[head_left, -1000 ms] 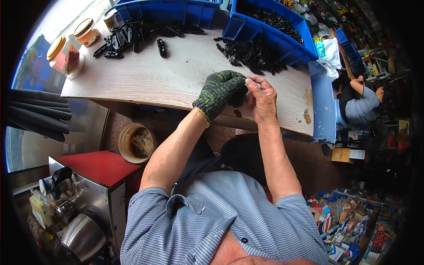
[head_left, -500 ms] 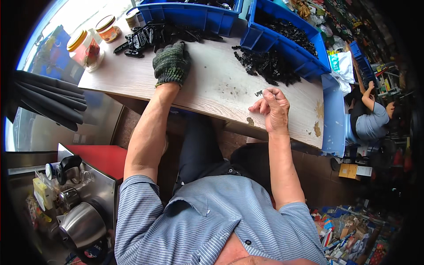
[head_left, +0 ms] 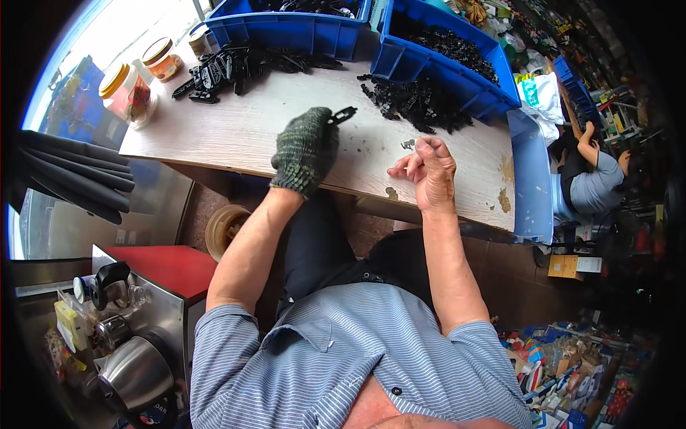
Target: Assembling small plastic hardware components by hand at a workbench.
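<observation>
My left hand [head_left: 306,151], in a dark green knitted glove, is closed on a long black plastic part [head_left: 344,114] that sticks out beyond the fingers to the right. It hangs over the middle of the pale wooden table [head_left: 286,96]. Bare and to the right, my right hand [head_left: 433,171] pinches a small dark clip-like piece [head_left: 408,144] between thumb and forefinger. A heap of long black parts [head_left: 236,68] lies at the back left of the table. Farther right, a pile of small black pieces [head_left: 418,104] spreads in front of a blue bin.
Two blue bins [head_left: 286,32] [head_left: 446,82] with black parts stand along the back. Lidded jars [head_left: 130,96] are at the left. A blue plastic panel [head_left: 532,186] borders the table's right end. A metal kettle [head_left: 136,366] sits lower left. Another person [head_left: 597,179] is at the far right.
My left hand has come away from the heap of long parts, moving right and nearer, with one black part in it. My right hand still pinches the small piece, almost in place.
</observation>
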`<state>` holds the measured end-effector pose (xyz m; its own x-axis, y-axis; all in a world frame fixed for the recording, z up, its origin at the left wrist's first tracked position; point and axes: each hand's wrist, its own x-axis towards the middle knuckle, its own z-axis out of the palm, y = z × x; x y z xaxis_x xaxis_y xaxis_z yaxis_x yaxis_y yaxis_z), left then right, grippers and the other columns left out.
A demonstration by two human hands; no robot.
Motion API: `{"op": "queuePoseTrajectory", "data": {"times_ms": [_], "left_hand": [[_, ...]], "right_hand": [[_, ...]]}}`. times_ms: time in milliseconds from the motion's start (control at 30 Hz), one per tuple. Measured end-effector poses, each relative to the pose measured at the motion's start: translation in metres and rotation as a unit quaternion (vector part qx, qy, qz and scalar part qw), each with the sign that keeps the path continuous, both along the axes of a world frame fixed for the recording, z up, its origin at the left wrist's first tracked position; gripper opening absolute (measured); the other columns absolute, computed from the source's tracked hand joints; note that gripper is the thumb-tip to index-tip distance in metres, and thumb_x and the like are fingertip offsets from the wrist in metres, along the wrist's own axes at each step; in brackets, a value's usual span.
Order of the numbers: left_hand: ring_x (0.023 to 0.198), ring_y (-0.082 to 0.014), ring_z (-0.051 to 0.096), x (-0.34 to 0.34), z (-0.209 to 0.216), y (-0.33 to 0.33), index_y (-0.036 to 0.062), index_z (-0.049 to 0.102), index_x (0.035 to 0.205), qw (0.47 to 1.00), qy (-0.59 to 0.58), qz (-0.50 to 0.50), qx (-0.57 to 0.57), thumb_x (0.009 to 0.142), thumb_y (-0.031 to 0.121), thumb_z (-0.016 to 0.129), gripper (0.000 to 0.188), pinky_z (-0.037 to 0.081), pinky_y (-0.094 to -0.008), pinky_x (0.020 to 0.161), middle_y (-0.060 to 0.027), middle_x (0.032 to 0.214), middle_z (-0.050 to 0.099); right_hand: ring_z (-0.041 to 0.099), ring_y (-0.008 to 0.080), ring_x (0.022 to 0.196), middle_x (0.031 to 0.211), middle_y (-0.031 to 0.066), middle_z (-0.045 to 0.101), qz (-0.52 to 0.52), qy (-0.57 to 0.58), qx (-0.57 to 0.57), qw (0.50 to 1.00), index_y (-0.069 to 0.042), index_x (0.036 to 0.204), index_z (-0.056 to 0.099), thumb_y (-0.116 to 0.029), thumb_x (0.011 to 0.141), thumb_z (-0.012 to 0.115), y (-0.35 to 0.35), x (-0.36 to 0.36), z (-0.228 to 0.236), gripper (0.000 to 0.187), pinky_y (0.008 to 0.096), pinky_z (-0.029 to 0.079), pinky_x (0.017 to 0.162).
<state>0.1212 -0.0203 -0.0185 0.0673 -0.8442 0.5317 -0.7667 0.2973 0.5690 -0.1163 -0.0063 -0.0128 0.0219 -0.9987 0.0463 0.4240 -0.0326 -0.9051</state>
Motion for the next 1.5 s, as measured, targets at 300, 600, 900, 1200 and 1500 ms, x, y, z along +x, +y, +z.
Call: {"op": "queuePoseTrajectory", "data": {"times_ms": [300, 600, 900, 1200, 1500], "left_hand": [[0.084, -0.0121, 0.064, -0.068, 0.006, 0.029, 0.0019, 0.06, 0.123, 0.823, 0.437, -0.262, 0.252, 0.091, 0.006, 0.068, 0.034, 0.056, -0.0265, 0.067, -0.0068, 0.101, 0.068], [0.086, -0.0192, 0.07, -0.081, 0.005, 0.026, 0.0005, 0.065, 0.113, 0.818, 0.445, -0.275, 0.24, 0.086, 0.016, 0.071, 0.032, 0.055, -0.0324, 0.08, -0.0129, 0.097, 0.072], [0.068, -0.0146, 0.065, -0.078, 0.013, 0.026, -0.0023, 0.065, 0.108, 0.774, 0.502, -0.259, 0.285, 0.091, 0.02, 0.069, 0.028, 0.054, -0.0297, 0.059, -0.0092, 0.086, 0.069], [0.056, -0.0131, 0.059, -0.078, 0.025, 0.028, -0.0034, 0.066, 0.098, 0.756, 0.544, -0.207, 0.298, 0.09, 0.019, 0.071, 0.025, 0.049, -0.0274, 0.052, -0.0073, 0.072, 0.064], [0.058, -0.0134, 0.064, -0.078, 0.018, 0.03, -0.0035, 0.069, 0.097, 0.752, 0.58, -0.175, 0.259, 0.085, 0.02, 0.076, 0.027, 0.051, -0.0266, 0.051, -0.0083, 0.074, 0.068]], "right_hand": [[0.063, 0.0116, 0.063, 0.074, 0.0003, 0.065, -0.032, -0.021, -0.004, 0.999, -0.009, 0.099, 0.068, -0.017, 0.088, 0.075, 0.007, -0.002, 0.002, 0.015, 0.0345, 0.06, 0.064], [0.057, 0.004, 0.074, 0.083, -0.0055, 0.066, -0.018, -0.03, 0.002, 0.999, -0.01, 0.096, 0.071, -0.011, 0.087, 0.077, 0.007, -0.005, -0.004, 0.012, 0.0211, 0.047, 0.07], [0.062, 0.0065, 0.078, 0.086, -0.0027, 0.068, 0.003, -0.002, 0.0, 1.0, -0.008, 0.098, 0.071, -0.009, 0.088, 0.075, 0.008, -0.006, -0.004, 0.011, 0.024, 0.052, 0.073], [0.061, 0.0073, 0.065, 0.076, -0.0005, 0.067, -0.012, 0.044, 0.024, 0.999, -0.006, 0.096, 0.069, -0.015, 0.086, 0.077, 0.01, 0.0, 0.01, 0.016, 0.0235, 0.053, 0.064], [0.052, 0.0093, 0.044, 0.054, 0.0014, 0.053, 0.053, 0.163, 0.083, 0.982, -0.008, 0.071, 0.052, -0.034, 0.087, 0.073, 0.009, 0.0, 0.023, 0.037, 0.0271, 0.046, 0.043]]}}
